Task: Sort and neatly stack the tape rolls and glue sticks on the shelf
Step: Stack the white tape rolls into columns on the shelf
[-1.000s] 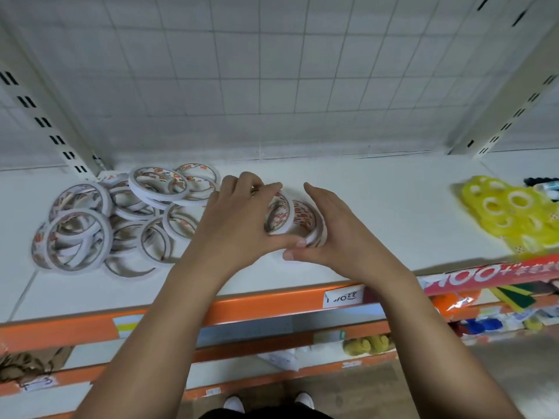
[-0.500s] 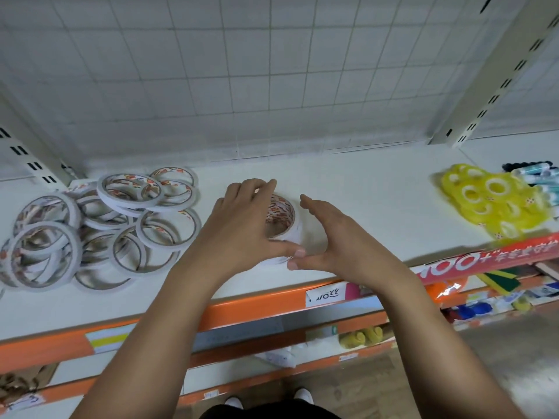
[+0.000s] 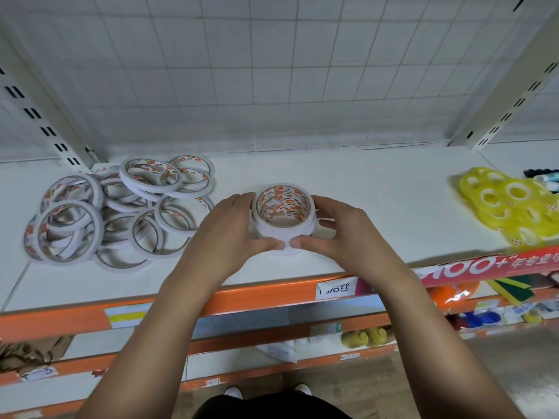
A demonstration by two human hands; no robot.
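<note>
A short stack of white tape rolls point(image 3: 283, 213) with orange print inside stands on the white shelf point(image 3: 378, 207), near its front middle. My left hand point(image 3: 230, 234) cups the stack's left side and my right hand point(image 3: 341, 231) cups its right side, thumbs meeting at the front. To the left lies a loose heap of white tape rolls point(image 3: 115, 207), overlapping and tilted. At the far right sits a pile of yellow tape rolls point(image 3: 514, 207). Glue sticks point(image 3: 544, 178) peek in at the right edge behind them.
The shelf has an orange front rail point(image 3: 248, 297) with a price label point(image 3: 335, 290) and a red banner point(image 3: 490, 264). Slotted uprights point(image 3: 45, 116) stand at both back corners before a white grid wall. Lower shelves hold assorted goods.
The rolls between my hands went from leaning side by side to one upright stack. Both hands now close round it from either side.
</note>
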